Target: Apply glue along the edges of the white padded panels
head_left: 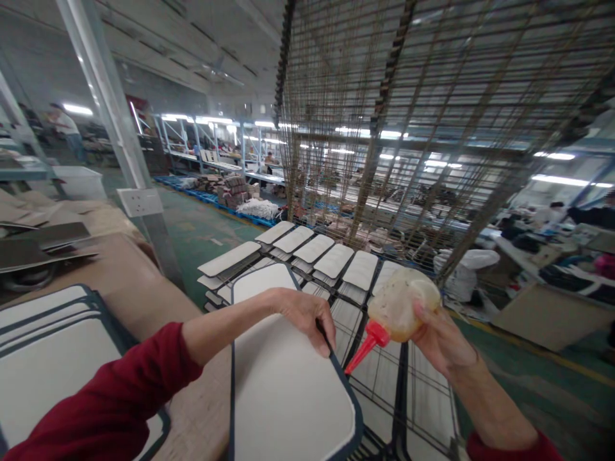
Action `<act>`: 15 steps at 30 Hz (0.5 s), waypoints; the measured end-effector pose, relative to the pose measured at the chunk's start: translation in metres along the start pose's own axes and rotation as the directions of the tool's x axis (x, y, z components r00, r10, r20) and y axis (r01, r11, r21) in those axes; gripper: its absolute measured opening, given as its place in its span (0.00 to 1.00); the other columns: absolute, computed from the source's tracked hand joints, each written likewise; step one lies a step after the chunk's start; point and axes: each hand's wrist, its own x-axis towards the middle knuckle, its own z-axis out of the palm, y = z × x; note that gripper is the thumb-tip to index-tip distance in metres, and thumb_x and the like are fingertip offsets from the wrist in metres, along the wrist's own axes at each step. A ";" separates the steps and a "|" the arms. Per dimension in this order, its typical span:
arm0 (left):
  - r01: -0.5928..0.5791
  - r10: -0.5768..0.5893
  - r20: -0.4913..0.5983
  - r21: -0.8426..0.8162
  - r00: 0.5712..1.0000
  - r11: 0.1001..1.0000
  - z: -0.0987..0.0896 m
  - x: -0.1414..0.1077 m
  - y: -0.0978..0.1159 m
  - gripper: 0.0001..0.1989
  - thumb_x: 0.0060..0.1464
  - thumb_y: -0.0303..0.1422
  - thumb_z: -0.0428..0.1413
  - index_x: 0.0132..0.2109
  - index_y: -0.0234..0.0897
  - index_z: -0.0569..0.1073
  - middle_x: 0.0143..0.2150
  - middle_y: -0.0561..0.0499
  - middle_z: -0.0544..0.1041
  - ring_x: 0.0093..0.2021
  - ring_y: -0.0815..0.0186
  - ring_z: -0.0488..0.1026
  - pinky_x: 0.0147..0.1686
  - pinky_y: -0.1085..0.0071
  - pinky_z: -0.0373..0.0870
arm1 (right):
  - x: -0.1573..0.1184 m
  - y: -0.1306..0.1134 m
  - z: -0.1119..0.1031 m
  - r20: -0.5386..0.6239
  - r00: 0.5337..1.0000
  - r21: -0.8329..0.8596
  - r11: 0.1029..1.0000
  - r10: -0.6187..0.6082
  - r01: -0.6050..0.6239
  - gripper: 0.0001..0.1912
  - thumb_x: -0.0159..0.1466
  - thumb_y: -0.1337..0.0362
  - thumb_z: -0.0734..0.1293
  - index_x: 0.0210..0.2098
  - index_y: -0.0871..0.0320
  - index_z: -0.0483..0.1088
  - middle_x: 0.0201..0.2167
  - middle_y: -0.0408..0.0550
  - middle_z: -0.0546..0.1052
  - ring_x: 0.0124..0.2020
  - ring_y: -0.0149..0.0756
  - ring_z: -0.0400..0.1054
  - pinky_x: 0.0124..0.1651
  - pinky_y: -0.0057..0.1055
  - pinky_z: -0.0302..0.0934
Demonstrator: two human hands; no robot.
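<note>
Left hand (307,317) pinches white panel (283,384) by its dark rim (356,410), near tabletop (202,378) right edge | Right hand (442,336) grips squeeze bottle (394,301) | Red nozzle (365,346) best kept steady, close along rim

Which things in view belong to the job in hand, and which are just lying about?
Job in hand:
dark-edged panel, left hand at its edge
red-nozzled bottle, in the right hand
probably the similar panels at left

Apparently just lying about:
white bin
white bag
stacked bundles
</note>
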 end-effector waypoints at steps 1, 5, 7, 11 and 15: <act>0.000 0.000 0.003 0.000 1.000 1.000 0.000 0.000 0.001 0.25 0.38 0.52 0.74 0.37 0.35 0.87 0.31 0.51 0.85 0.32 0.66 0.75 0.33 0.76 0.70 | 0.000 -0.001 0.003 -0.012 1.000 0.004 1.000 0.016 -0.015 0.28 0.41 0.44 0.84 0.37 0.51 0.82 0.37 0.51 0.84 0.38 0.48 0.80 0.47 0.43 0.77; -0.003 0.003 0.009 -0.007 1.000 1.000 0.000 0.000 0.002 0.24 0.38 0.49 0.75 0.37 0.35 0.87 0.31 0.51 0.85 0.32 0.67 0.75 0.33 0.76 0.70 | 0.000 -0.003 0.014 -0.032 0.998 0.005 0.998 0.060 -0.059 0.29 0.36 0.43 0.85 0.30 0.53 0.81 0.32 0.52 0.83 0.35 0.50 0.80 0.46 0.45 0.77; -0.009 0.009 0.009 -0.010 1.000 1.000 0.000 -0.002 0.003 0.23 0.38 0.48 0.75 0.37 0.35 0.87 0.31 0.51 0.84 0.31 0.67 0.75 0.33 0.76 0.70 | 0.000 -0.002 0.017 -0.033 0.997 0.009 0.997 0.073 -0.073 0.29 0.36 0.43 0.85 0.29 0.53 0.80 0.32 0.52 0.83 0.37 0.51 0.80 0.47 0.47 0.76; -0.006 0.007 0.006 -0.011 1.000 1.000 0.001 -0.006 0.005 0.21 0.41 0.46 0.74 0.37 0.35 0.87 0.31 0.51 0.85 0.31 0.67 0.75 0.32 0.76 0.70 | 0.001 0.002 0.017 -0.021 0.997 0.026 0.997 0.070 -0.069 0.28 0.37 0.46 0.86 0.31 0.54 0.80 0.32 0.52 0.83 0.38 0.52 0.80 0.47 0.48 0.76; -0.001 0.002 0.011 -0.008 1.000 1.000 0.000 -0.008 0.007 0.21 0.42 0.46 0.74 0.37 0.35 0.87 0.32 0.51 0.85 0.33 0.66 0.76 0.33 0.76 0.71 | 0.003 0.005 0.014 0.003 0.999 0.026 0.999 0.045 -0.045 0.28 0.38 0.46 0.85 0.33 0.53 0.81 0.32 0.52 0.83 0.38 0.51 0.80 0.46 0.45 0.76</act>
